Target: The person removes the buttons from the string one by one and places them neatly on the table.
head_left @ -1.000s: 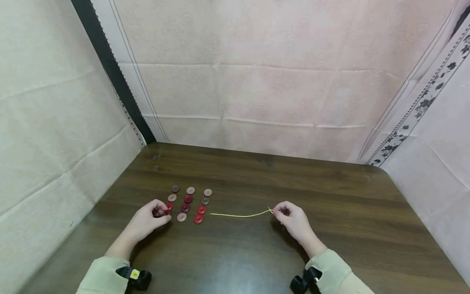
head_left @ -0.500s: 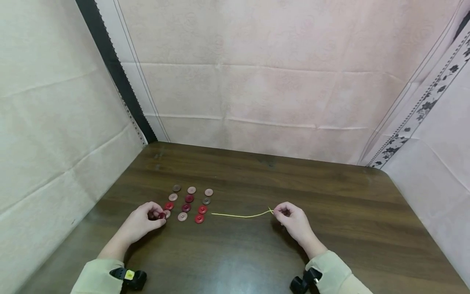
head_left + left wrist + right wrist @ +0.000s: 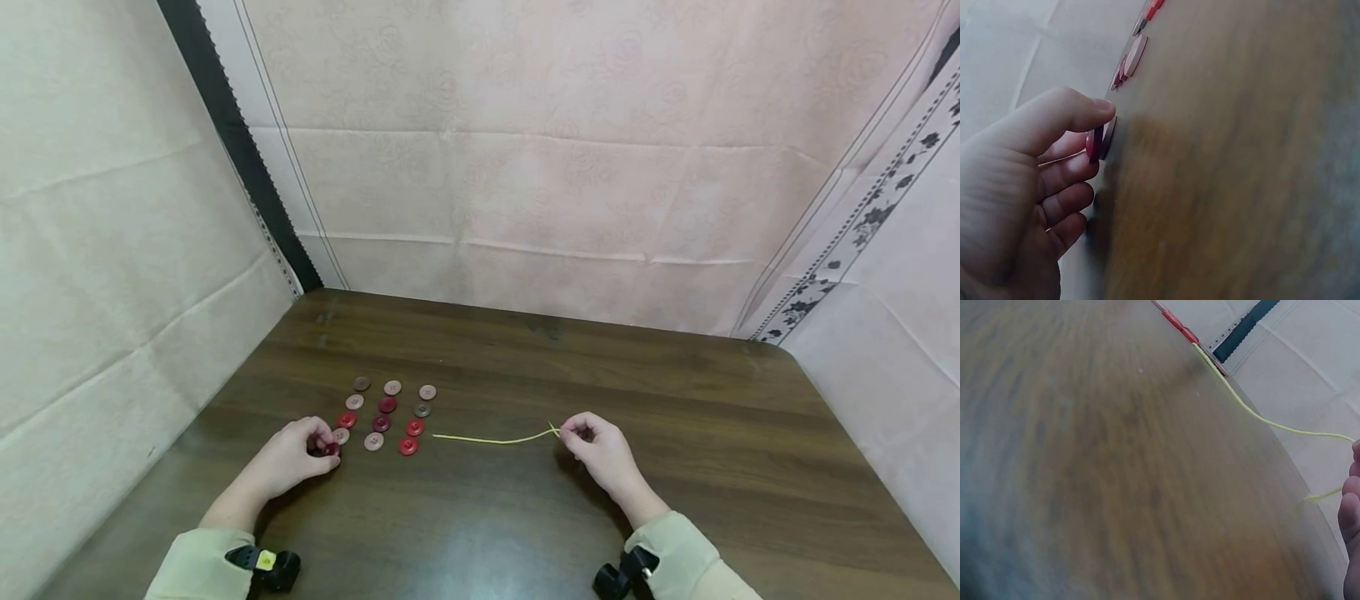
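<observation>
Thumb and fingers of my left hand (image 3: 292, 457) pinch a dark red button (image 3: 1092, 145) at the near end of the left column. A pale pink button (image 3: 341, 436) lies just beyond it, with a red button (image 3: 347, 419) further up. My right hand (image 3: 606, 454) pinches one end of a thin yellow cord (image 3: 495, 442) between thumb and fingers. The cord stretches left across the table, its far end near the right column's red button (image 3: 408, 446). In the right wrist view, the right hand (image 3: 1350, 500) shows only partly, at the edge.
Other buttons form a middle column, with a pale pink button (image 3: 373, 442) nearest me, and a right column topped by a pink button (image 3: 427, 392). They lie on a dark wooden table (image 3: 480, 517). Pale cloth (image 3: 487, 192) hangs behind the table.
My left hand has shifted slightly left and toward me with the dark red button, uncovering the pale pink button. The right hand and cord have stayed almost still.
</observation>
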`<state>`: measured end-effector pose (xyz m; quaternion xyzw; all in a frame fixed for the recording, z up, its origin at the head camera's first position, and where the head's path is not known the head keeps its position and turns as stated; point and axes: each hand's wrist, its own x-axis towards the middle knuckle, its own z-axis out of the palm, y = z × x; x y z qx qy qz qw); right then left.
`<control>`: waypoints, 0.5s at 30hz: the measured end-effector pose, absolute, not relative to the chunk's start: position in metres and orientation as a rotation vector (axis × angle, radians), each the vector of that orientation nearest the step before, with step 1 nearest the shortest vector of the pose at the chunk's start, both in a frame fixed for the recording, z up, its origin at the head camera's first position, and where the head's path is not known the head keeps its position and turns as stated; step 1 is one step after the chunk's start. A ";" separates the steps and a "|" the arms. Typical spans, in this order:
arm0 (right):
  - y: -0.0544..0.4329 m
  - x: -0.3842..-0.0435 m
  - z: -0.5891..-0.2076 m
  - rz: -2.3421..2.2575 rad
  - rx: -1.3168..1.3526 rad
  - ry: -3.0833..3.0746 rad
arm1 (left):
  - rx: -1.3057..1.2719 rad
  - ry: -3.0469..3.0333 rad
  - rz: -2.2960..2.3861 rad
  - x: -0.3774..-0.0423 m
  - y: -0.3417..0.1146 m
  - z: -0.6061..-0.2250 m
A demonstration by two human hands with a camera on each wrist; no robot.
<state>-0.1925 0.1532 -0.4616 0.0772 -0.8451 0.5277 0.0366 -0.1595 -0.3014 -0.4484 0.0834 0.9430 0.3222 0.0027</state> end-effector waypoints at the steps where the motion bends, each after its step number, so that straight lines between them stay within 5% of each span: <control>1: 0.153 -0.193 -0.462 1.622 0.237 -2.595 | 0.271 2.957 1.010 -0.160 -0.302 -0.449; 15: 0.153 -0.190 -0.460 1.649 0.239 -2.578 | 0.311 2.955 0.983 -0.160 -0.302 -0.449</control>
